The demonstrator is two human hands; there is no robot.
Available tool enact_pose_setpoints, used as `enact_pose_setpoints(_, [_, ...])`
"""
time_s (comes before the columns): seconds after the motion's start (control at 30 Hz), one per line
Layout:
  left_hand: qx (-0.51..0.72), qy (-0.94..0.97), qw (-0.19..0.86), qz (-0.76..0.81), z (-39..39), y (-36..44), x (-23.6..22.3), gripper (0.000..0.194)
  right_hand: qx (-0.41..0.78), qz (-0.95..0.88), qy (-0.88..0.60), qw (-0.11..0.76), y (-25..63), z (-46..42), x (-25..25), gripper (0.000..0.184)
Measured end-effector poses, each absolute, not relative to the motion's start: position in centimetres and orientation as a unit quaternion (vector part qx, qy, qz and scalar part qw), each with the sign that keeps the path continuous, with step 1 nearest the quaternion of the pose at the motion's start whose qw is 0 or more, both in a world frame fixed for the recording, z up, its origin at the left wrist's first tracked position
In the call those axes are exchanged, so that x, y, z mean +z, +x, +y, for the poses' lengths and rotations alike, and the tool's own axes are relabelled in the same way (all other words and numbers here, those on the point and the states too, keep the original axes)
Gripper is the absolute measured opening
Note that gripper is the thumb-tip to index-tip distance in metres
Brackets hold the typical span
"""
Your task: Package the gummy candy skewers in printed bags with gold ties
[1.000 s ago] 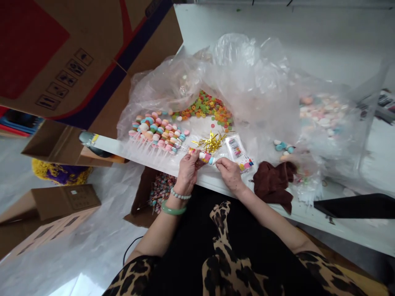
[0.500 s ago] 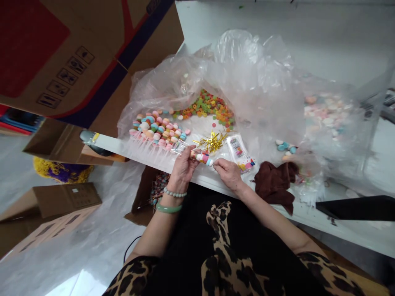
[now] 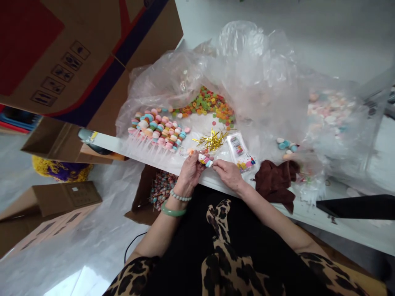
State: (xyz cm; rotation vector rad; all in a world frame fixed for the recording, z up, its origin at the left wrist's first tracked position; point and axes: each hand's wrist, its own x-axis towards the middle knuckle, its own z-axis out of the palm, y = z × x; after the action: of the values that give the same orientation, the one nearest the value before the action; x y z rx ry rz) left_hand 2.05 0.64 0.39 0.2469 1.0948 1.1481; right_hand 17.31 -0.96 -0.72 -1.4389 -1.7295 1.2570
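My left hand is closed around a candy skewer of pink, white and blue pieces, in what looks like a clear printed wrapper. At the skewer's lower right end, the fingers of my right hand are pinched together; the stick or wrapper edge between them is hardly visible. Just beyond my hands lies a bunch of gold tinsel ties. Printed clear wrappers are stacked to its right. Left of the tinsel, several finished candy skewers lie in rows, their white sticks toward me.
Loose ring gummies lie behind, among crumpled plastic bags. A brown cloth and a black strip are on the right. A large cardboard box stands at left; an open box holding skewers sits below the table edge.
My left hand has moved right along the skewer, closer to my right hand. The clear wrapper end that stuck out left of it no longer shows there. My right hand has barely moved.
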Motion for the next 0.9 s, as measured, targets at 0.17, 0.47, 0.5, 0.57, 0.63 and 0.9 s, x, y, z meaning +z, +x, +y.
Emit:
enact_pose_setpoints(0.17, [0.521, 0.097, 0.687, 0.497, 0.7, 2.5, 0.1, 0.037, 0.36, -0.7, -0.572, 0.23, 17.1, -0.5, -0.1, 0.02])
enact_pose_setpoints(0.47, [0.538, 0.126, 0.647, 0.525, 0.9, 0.8, 0.4, 0.04, 0.59, -0.522, -0.55, 0.278, 17.8, 0.8, -0.4, 0.028])
enact_pose_setpoints(0.5, [0.531, 0.137, 0.65, 0.525, 0.9, 0.7, 0.5, 0.041, 0.628, -0.492, -0.532, 0.284, 17.9, 0.9, -0.5, 0.028])
enact_pose_setpoints(0.57, [0.515, 0.156, 0.657, 0.528, 0.8, 0.6, 0.7, 0.042, 0.692, -0.437, -0.498, 0.287, 18.2, 1.1, -0.6, 0.028])
enact_pose_setpoints(0.63, [0.495, 0.173, 0.663, 0.535, 0.8, 0.6, 1.0, 0.042, 0.724, -0.407, -0.48, 0.282, 18.4, 1.3, -0.8, 0.027])
enact_pose_setpoints(0.9, [0.49, 0.234, 0.639, 0.545, 0.7, 1.6, 1.6, 0.042, 0.581, -0.494, -0.57, 0.305, 16.4, -0.1, -0.6, 0.033])
